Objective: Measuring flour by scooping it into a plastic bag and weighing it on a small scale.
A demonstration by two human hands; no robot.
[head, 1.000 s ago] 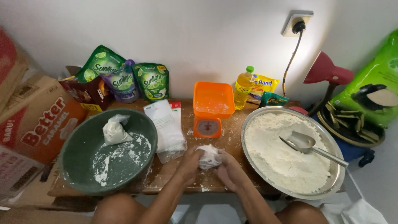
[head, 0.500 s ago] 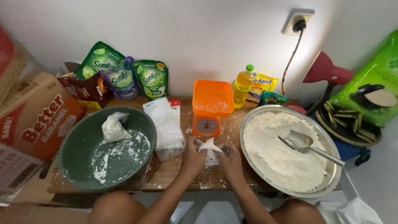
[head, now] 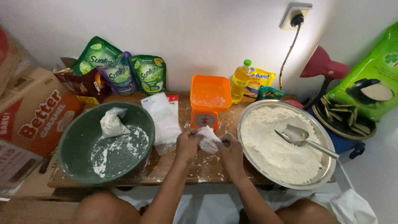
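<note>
A small clear plastic bag of white flour (head: 208,139) is pinched between both hands, the left hand (head: 187,144) closed on its left side and the right hand (head: 231,150) closed on its right, so its long axis is held across the body, low over the floured wooden board (head: 207,166), just before the orange kitchen scale (head: 206,103)

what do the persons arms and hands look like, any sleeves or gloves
Both forearms are bare up to the frame edge, with no sleeves in view. The left hand and right hand wear no gloves; no watch or bracelet shows. Rings are too small to tell.
</note>
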